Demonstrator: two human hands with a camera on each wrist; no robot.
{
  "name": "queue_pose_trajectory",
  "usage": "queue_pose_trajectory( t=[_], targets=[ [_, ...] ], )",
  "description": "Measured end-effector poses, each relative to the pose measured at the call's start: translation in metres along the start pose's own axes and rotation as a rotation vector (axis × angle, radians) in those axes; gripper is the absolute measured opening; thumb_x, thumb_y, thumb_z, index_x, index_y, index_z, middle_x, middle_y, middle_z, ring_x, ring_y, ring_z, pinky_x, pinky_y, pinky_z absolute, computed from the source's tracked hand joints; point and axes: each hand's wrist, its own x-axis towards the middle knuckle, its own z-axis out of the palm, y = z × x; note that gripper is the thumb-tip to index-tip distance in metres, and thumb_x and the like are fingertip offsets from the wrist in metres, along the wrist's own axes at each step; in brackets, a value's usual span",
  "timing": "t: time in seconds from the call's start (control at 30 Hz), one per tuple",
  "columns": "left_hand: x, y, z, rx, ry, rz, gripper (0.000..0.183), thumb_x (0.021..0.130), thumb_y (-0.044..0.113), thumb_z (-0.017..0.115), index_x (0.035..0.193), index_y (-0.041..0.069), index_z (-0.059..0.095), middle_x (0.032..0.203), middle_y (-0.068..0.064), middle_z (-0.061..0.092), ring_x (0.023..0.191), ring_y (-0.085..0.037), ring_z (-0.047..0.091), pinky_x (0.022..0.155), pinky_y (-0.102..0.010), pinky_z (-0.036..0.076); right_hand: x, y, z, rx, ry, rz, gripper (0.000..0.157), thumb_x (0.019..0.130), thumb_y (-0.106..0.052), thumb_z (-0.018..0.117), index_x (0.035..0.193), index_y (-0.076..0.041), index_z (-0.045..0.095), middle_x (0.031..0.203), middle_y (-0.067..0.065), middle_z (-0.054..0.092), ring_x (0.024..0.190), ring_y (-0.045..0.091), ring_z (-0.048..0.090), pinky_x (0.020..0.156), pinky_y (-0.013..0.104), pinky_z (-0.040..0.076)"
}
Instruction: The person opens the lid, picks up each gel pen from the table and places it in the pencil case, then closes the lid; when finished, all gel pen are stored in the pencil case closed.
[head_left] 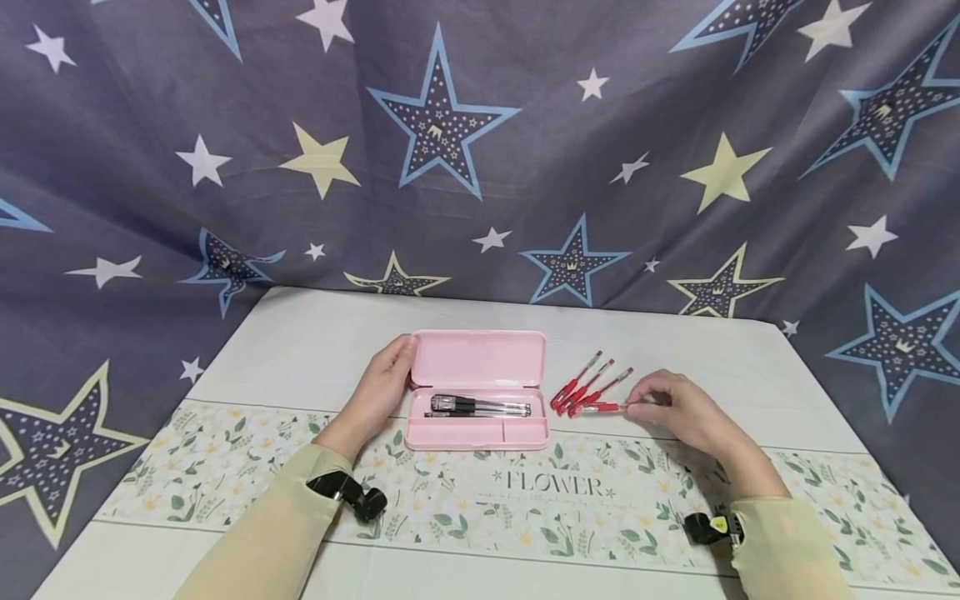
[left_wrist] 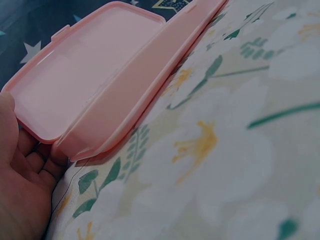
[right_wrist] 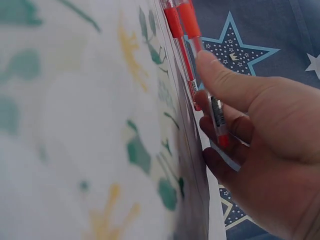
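A pink pencil case (head_left: 453,434) lies with its lid (head_left: 478,360) raised at the back. My left hand (head_left: 378,385) holds the lid's left side, the thumb at its edge and fingers behind it in the left wrist view. Black pens (head_left: 487,407) rest in the case's long rear compartment. To the right of the case, my right hand (head_left: 678,408) pinches a red pen (head_left: 602,407) by its tail end between thumb and fingers. Its red grip (right_wrist: 189,21) points away from the hand in the right wrist view. Three more red pens (head_left: 585,389) lie fanned out just behind it.
The white table (head_left: 330,333) carries a floral runner band (head_left: 540,517) printed with FLOWER across its front. Behind the table hangs a dark curtain (head_left: 525,225) patterned with stars. The case's front part has two smaller compartments split by a divider (head_left: 503,431).
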Motion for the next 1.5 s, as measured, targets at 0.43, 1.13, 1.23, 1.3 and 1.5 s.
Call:
queue_pose_trajectory(
  t=[0.43,1.13,1.23,1.3,1.5],
  targets=[
    [0.001,0.001,0.000,0.002,0.010,-0.004,0.044,0.123,0.034,0.036,0.132,0.002,0.065,0.107,-0.023,0.058,0.111,-0.034,0.053,0.105,-0.045,0.039,0.003,-0.017,0.004,0.068,0.088,0.016,0.010,0.104,-0.027,0.081,0.110,-0.018,0.081,0.120,0.001,0.076,0.123,0.029,0.066,0.109,0.055,0.049],
    [-0.001,0.001,-0.002,-0.002,0.007,-0.019,0.044,0.123,0.034,0.036,0.136,0.003,0.065,0.114,-0.022,0.061,0.116,-0.033,0.052,0.111,-0.047,0.037,0.027,-0.079,0.035,0.160,0.139,-0.121,0.007,0.101,-0.020,0.085,0.102,-0.013,0.082,0.106,-0.003,0.075,0.112,0.020,0.066,0.099,0.047,0.054],
    [0.000,0.001,-0.001,-0.010,0.013,-0.012,0.044,0.123,0.034,0.037,0.135,0.003,0.065,0.113,-0.022,0.061,0.116,-0.034,0.052,0.110,-0.047,0.037,0.032,-0.089,0.041,0.167,0.131,-0.126,0.007,0.100,-0.019,0.086,0.101,-0.013,0.082,0.106,-0.003,0.074,0.111,0.021,0.064,0.094,0.042,0.056],
    [0.000,0.000,-0.001,-0.007,0.013,-0.014,0.044,0.123,0.034,0.036,0.135,0.003,0.065,0.113,-0.023,0.060,0.116,-0.034,0.052,0.110,-0.047,0.037,0.034,-0.096,0.045,0.167,0.124,-0.133,0.008,0.100,-0.019,0.086,0.101,-0.012,0.082,0.104,-0.003,0.073,0.110,0.021,0.063,0.093,0.041,0.057],
    [0.012,-0.026,-0.004,0.004,0.010,-0.001,0.051,0.120,0.050,0.037,0.137,0.012,0.066,0.112,-0.015,0.062,0.114,-0.029,0.054,0.107,-0.044,0.039,0.042,-0.117,0.062,0.134,0.117,-0.164,0.005,0.098,-0.014,0.087,0.100,-0.015,0.083,0.101,-0.005,0.071,0.109,0.032,0.061,0.088,0.040,0.056]
  ],
)
